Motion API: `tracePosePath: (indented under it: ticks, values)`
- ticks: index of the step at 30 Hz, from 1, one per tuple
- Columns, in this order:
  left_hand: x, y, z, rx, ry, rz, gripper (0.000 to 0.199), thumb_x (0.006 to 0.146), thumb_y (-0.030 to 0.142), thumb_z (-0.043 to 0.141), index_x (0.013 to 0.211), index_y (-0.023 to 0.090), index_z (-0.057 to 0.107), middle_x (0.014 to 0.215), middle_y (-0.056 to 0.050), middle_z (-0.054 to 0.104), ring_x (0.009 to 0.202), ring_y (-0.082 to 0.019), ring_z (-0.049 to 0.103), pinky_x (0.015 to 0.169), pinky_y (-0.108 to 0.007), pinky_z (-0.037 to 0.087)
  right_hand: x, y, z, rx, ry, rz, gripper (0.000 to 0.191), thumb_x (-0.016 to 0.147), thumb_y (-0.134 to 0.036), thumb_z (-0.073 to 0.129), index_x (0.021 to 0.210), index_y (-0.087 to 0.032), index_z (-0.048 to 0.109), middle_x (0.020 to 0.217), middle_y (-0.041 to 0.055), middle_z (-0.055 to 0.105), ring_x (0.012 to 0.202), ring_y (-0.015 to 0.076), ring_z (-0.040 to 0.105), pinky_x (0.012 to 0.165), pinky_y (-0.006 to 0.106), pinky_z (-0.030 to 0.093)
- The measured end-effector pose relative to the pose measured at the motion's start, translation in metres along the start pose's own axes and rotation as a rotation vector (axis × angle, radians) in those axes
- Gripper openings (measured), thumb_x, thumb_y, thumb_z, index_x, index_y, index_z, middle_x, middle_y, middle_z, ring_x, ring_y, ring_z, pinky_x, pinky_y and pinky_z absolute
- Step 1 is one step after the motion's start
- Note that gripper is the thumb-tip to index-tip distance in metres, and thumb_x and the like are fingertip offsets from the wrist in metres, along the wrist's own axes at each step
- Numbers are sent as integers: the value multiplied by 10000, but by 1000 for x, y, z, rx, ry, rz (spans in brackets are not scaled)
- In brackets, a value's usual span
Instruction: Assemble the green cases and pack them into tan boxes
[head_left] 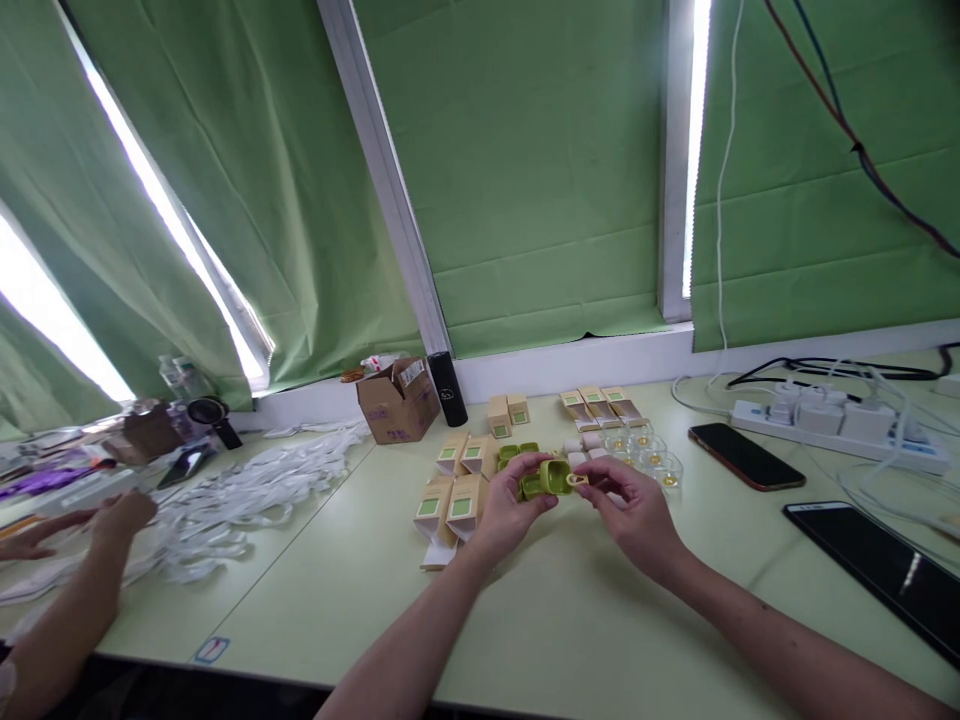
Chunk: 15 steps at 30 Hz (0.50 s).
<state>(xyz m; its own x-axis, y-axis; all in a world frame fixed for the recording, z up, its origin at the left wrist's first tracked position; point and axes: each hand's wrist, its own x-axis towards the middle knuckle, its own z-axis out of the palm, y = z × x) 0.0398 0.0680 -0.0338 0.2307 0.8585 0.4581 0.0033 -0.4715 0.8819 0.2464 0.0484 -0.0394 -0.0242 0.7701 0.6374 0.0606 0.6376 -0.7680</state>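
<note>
Over the table, my left hand (510,508) is closed around a small olive-green hinged case (556,478), its lid open. My right hand (634,514) pinches a small pale-yellow piece with a hole (577,480) at the case's right edge. I cannot tell whether that piece is attached to the case. More green cases (529,449) lie just behind my left hand. Beyond the right hand are small whitish blocks (592,440) and several clear round cups (666,468) with yellow centres. Several beige cartons with green labels (463,508) stand left of my left hand.
More cartons (602,405) stand at the back. A cardboard box (398,402) and a black bottle (447,390) are by the wall. Phones (746,456) and a power strip (840,425) with cables lie right. At left, another person's hands (124,520) work near white straps (255,490).
</note>
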Motion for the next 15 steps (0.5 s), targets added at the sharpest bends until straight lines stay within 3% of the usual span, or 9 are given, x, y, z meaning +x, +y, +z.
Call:
tracePosePath:
  ticks: [6,15]
  values:
    - [-1,0,2,77,-20,41,514,732,181,893,1222,248,755,1297,-111,668,1260,-324,615,1121,-501,478,-1,-1,-2,-375,40,-331,141,990,-249,604,1023,-232,740,1041,108,622,915,250,632,787,405,569]
    - [-2,8,8,129,-34,52,493,698,142,905,1165,253,791,1282,-111,665,1321,-343,575,1187,-547,416,-1,-4,-3,-656,63,-441,206,978,-168,552,1012,-187,755,962,108,576,934,280,552,794,426,489]
